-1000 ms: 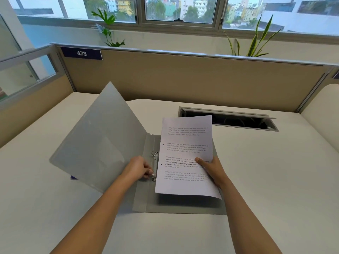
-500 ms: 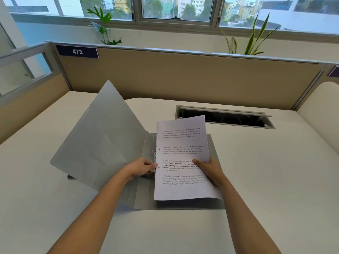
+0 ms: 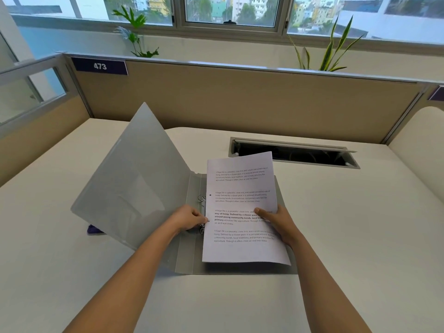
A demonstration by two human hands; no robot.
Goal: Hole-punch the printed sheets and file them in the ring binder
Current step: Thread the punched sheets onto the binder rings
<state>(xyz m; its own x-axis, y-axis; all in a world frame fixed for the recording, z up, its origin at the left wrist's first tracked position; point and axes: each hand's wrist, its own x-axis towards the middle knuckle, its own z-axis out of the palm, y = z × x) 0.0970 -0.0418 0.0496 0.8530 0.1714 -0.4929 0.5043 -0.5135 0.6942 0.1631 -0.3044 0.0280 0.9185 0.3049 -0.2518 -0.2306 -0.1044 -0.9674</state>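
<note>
Paper sheets (image 3: 242,188), gripped by the right hand (image 3: 276,222) and edge-pinched by the left hand (image 3: 187,218) mid-frame, may tear if their holes miss the binder rings (image 3: 201,199).

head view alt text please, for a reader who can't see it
A person's right hand holds printed sheets over an open grey ring binder on a white desk, while the left hand is at its rings.

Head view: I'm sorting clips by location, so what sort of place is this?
Probably an office cubicle: a beige partition with a number plate reading 473 walls in the white desk, which has a cable hatch set into it.
</note>
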